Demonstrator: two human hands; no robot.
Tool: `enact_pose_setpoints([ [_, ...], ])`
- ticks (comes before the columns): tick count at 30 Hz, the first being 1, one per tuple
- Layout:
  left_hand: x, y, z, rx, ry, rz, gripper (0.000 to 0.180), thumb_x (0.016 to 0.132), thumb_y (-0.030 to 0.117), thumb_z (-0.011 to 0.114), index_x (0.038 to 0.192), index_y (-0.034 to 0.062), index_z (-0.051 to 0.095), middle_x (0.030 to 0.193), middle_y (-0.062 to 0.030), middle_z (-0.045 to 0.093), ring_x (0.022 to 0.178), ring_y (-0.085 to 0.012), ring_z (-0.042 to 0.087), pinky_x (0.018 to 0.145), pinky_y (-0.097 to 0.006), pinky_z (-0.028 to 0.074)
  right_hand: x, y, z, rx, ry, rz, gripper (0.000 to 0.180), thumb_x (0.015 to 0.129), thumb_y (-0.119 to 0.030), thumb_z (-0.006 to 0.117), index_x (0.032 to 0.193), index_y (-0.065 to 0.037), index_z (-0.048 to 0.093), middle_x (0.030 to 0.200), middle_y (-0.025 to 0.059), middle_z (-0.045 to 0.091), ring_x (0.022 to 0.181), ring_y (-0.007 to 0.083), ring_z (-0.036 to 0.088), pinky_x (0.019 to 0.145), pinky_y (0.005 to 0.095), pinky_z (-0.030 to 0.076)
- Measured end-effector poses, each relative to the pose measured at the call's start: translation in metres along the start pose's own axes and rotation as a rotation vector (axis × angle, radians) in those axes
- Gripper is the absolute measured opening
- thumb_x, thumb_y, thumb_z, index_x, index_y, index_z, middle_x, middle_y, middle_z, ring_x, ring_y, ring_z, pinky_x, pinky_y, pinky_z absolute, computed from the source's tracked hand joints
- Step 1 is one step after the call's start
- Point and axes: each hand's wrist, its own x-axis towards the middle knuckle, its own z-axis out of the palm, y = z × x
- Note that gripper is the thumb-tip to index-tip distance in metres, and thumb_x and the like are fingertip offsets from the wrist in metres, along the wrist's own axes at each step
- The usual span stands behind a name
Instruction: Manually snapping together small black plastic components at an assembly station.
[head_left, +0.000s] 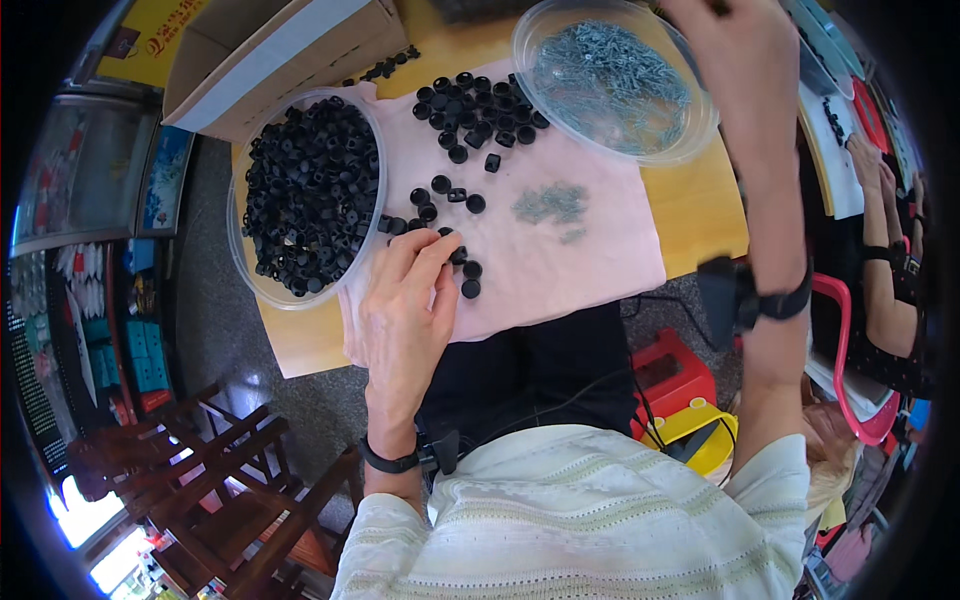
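Note:
My left hand (400,310) rests on the pink cloth (590,270), its thumb and fingertips pinched on a small black plastic knob (458,255). Close beside those fingers lie several more round black knobs (471,281). To the left of the hand stands a clear round tub (378,180) heaped with the same black pieces. At the upper right, my right hand (725,50) reaches past a clear tub (650,148) of silvery screws (610,85). Its fingers run beyond the top edge, with a dark bit partly showing there. A small pile of screws (552,205) lies mid-cloth.
A larger group of black knobs (480,115) spreads across the far cloth. Behind the left tub sits an open cardboard box (290,70). A red and yellow stool (680,400) is under the table's right side. Another person's arms (885,250) show at the far right.

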Motion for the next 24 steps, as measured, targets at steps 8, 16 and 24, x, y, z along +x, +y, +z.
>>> enact_pose_setpoints([
  [8, -0.001, -0.002, 0.005, -0.081, -0.003, -0.02, 0.022, 0.076, -0.002, 0.067, 0.097, 0.0028, 0.067, 0.099, -0.0096, 0.062, 0.089, -0.0283, 0.059, 0.075, -0.036, 0.049, -0.131, 0.014, 0.023, 0.115, -0.213, 0.02, 0.017, 0.081, -0.007, 0.068, 0.098, -0.007, 0.068, 0.094, 0.0085, 0.066, 0.085, 0.0266, 0.063, 0.07, 0.0335, 0.051],
  [16, -0.012, 0.015, 0.009, -0.961, 0.056, -0.24, 0.019, 0.085, -0.007, 0.064, 0.103, -0.0018, 0.064, 0.113, -0.0101, 0.064, 0.097, -0.0123, 0.062, 0.082, -0.025, 0.049, -0.178, -0.007, 0.053, 0.574, -0.24, 0.293, 0.019, 0.083, -0.007, 0.069, 0.101, -0.002, 0.068, 0.088, 0.0088, 0.068, 0.075, 0.0184, 0.064, 0.062, 0.0286, 0.051],
  [24, -0.018, 0.028, 0.026, -0.869, 0.015, -0.112, 0.025, 0.085, -0.007, 0.066, 0.109, -0.0034, 0.062, 0.109, -0.0095, 0.065, 0.097, -0.0135, 0.064, 0.086, -0.025, 0.051, -0.187, -0.004, 0.039, 1.015, -0.297, 0.698, 0.017, 0.087, -0.008, 0.069, 0.101, 0.003, 0.068, 0.092, 0.005, 0.068, 0.078, 0.0069, 0.062, 0.063, 0.0212, 0.054],
])
